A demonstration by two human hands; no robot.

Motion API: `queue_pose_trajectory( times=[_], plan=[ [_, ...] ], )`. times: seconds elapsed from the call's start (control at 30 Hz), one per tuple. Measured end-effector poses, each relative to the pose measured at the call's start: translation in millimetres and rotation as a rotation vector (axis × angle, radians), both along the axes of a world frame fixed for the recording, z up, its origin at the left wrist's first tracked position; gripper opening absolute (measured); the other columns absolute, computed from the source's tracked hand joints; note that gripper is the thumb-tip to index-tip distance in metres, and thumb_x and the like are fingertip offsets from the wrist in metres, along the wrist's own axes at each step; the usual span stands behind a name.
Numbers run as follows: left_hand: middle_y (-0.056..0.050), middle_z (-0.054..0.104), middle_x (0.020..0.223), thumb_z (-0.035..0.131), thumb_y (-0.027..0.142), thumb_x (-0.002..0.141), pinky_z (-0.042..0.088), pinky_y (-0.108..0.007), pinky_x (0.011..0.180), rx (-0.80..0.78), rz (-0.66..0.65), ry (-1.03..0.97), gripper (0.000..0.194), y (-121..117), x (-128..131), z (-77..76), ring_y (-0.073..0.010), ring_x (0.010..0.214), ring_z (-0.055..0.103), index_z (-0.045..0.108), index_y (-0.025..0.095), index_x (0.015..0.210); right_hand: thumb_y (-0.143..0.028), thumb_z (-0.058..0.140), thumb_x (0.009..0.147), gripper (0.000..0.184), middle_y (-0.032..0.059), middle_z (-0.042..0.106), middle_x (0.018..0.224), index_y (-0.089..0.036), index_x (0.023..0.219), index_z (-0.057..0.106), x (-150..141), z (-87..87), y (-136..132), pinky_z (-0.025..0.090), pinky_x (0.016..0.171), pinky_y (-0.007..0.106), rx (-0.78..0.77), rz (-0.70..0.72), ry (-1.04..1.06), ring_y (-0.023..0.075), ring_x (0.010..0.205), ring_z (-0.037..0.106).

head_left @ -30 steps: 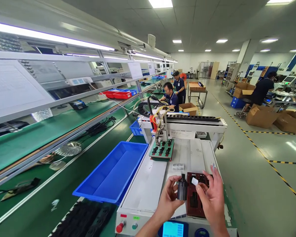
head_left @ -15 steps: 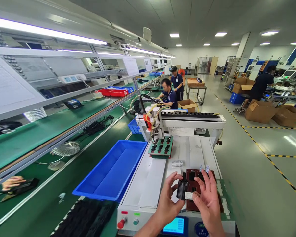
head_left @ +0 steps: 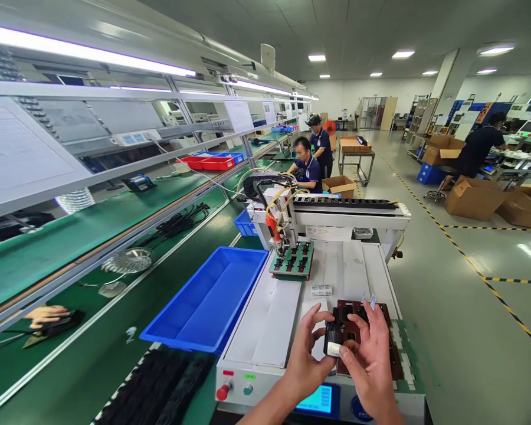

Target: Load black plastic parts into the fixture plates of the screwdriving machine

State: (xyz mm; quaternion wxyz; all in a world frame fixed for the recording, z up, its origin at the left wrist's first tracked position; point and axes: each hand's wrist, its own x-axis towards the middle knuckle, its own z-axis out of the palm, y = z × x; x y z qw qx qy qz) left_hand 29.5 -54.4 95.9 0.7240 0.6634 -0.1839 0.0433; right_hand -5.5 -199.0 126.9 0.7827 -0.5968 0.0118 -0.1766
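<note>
My left hand (head_left: 308, 353) is closed around a small black plastic housing (head_left: 330, 332), thumb below and fingers at its upper end. A white label (head_left: 334, 349) lies against the lower face of the housing. My right hand (head_left: 372, 357) has its thumb at the label's right edge and its index finger bent near the housing's top; the other fingers are raised. Small pale stickers (head_left: 373, 301) cling to its fingertips. Behind and below the hands sits a dark red-brown fixture plate (head_left: 344, 367) with cut-outs, partly hidden. A small printed label sheet (head_left: 321, 290) lies just beyond on the white machine bed.
A gantry machine (head_left: 349, 219) spans the bed, its head over a green fixture (head_left: 297, 268) holding black parts. Left stands a blue tray (head_left: 194, 319), with black parts (head_left: 154, 383) in front. A red button (head_left: 223, 392) is on the front panel. Another person's hand (head_left: 44, 316) is far left.
The white label has moved left from beside the housing onto its face, with my right thumb following. The camera view has shifted slightly. The other person's hand at far left has moved a little.
</note>
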Motion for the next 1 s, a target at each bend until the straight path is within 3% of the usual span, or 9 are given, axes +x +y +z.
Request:
queue_pose_trajectory(
  times=[0.47, 0.63, 0.77, 0.87, 0.93, 1.0],
  plan=[
    [-0.006, 0.060, 0.132, 0.066, 0.002, 0.077, 0.052, -0.043, 0.104, -0.006, -0.008, 0.009, 0.093, -1.2, -1.0, 4.1, -0.0269, 0.131, 0.058, 0.032, 0.042, 0.154, -0.036, 0.072, 0.098, 0.073, 0.0072, 0.022, 0.172, -0.047, 0.159, 0.031, -3.0, 3.1, -2.4, 0.064, 0.078, 0.036, -0.072, 0.005, -0.013, 0.0319, 0.139, 0.048],
    [-0.007, 0.059, 0.131, 0.070, 0.003, 0.079, 0.055, -0.045, 0.103, -0.018, -0.003, 0.010, 0.091, -1.7, -1.1, 6.1, -0.0280, 0.130, 0.058, 0.033, 0.040, 0.154, -0.031, 0.070, 0.099, 0.076, 0.0133, 0.037, 0.162, -0.043, 0.161, 0.029, -5.8, -3.3, -1.9, 0.066, 0.083, 0.044, -0.200, 0.006, -0.012, 0.0323, 0.131, 0.056],
    [-0.006, 0.061, 0.128, 0.075, 0.004, 0.076, 0.058, -0.044, 0.099, -0.082, 0.001, 0.035, 0.093, -0.8, -0.8, 9.9, -0.0278, 0.125, 0.060, 0.036, 0.040, 0.152, -0.029, 0.075, 0.095, 0.076, 0.0111, 0.028, 0.167, -0.045, 0.158, 0.036, -5.8, -11.2, -3.1, 0.068, 0.074, 0.046, -0.302, -0.087, -0.099, 0.0360, 0.127, 0.058],
    [-0.006, 0.063, 0.126, 0.078, 0.007, 0.077, 0.061, -0.041, 0.093, -0.095, 0.008, 0.039, 0.094, 2.2, -1.5, 12.0, -0.0281, 0.121, 0.063, 0.035, 0.041, 0.154, -0.033, 0.073, 0.095, 0.078, 0.0144, 0.040, 0.159, -0.038, 0.161, 0.032, -4.5, -11.6, -4.6, 0.065, 0.089, 0.052, -0.340, -0.084, -0.011, 0.0364, 0.130, 0.055],
    [-0.007, 0.065, 0.127, 0.073, 0.004, 0.080, 0.060, -0.044, 0.097, -0.013, 0.008, -0.053, 0.090, 4.2, -2.4, 11.0, -0.0292, 0.124, 0.063, 0.039, 0.042, 0.154, -0.033, 0.076, 0.091, 0.087, 0.0144, 0.044, 0.155, -0.034, 0.163, 0.028, -1.9, -12.9, -2.5, 0.057, 0.105, 0.059, -0.380, -0.070, 0.025, 0.0369, 0.136, 0.051],
    [-0.008, 0.068, 0.130, 0.064, -0.002, 0.083, 0.055, -0.050, 0.106, 0.129, -0.039, -0.206, 0.084, 4.9, -2.4, 7.0, -0.0301, 0.130, 0.061, 0.046, 0.042, 0.152, -0.030, 0.080, 0.085, 0.097, 0.0141, 0.042, 0.156, -0.033, 0.165, 0.024, 3.4, -19.2, 2.0, 0.051, 0.112, 0.062, -0.446, -0.082, 0.020, 0.0381, 0.139, 0.047]
  ],
)
